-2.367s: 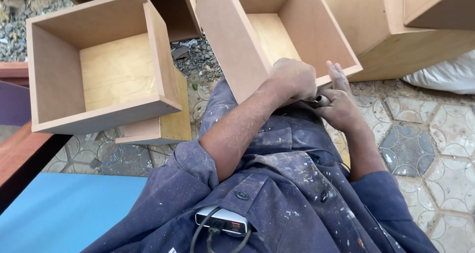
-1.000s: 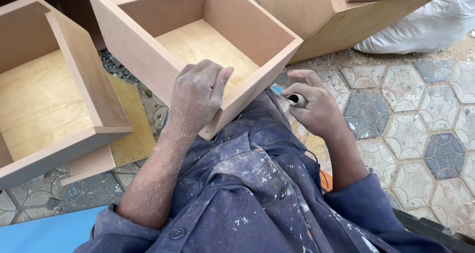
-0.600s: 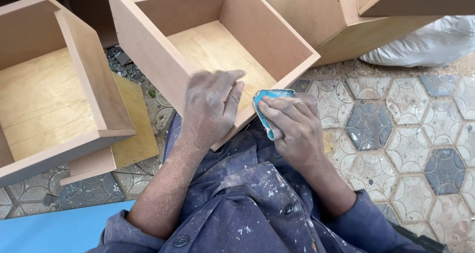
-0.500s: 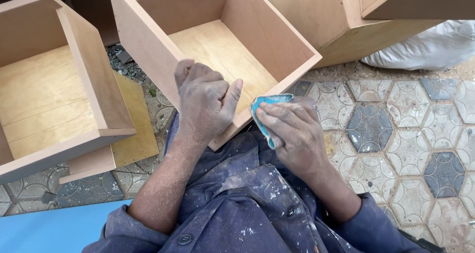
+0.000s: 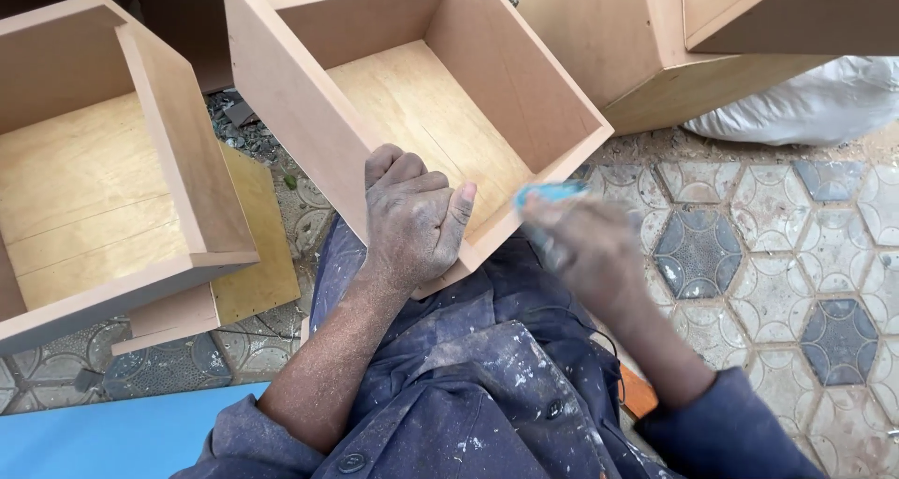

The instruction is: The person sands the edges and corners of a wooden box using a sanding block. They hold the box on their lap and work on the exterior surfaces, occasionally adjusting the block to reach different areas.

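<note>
An open wooden drawer box (image 5: 309, 132) rests tilted on my lap, its near corner toward me. My left hand (image 5: 407, 221) grips that near corner, fingers curled over the rim. Blurred with motion, my right hand (image 5: 585, 250) presses a small blue sanding pad (image 5: 548, 193) against the box's near right edge. I wear dark blue paint-spattered work clothes (image 5: 487, 385).
A second open wooden box (image 5: 178, 170) stands at the left on a yellowish board (image 5: 257, 273). More wooden boxes (image 5: 637, 48) are stacked at the upper right, beside a white sack (image 5: 805, 104). The floor is hexagonal tile (image 5: 777, 245). A blue surface (image 5: 103, 432) lies at lower left.
My right hand brought the blue pad up from beside my lap onto the box's edge and now moves along it. The left hand keeps its grip on the corner.
</note>
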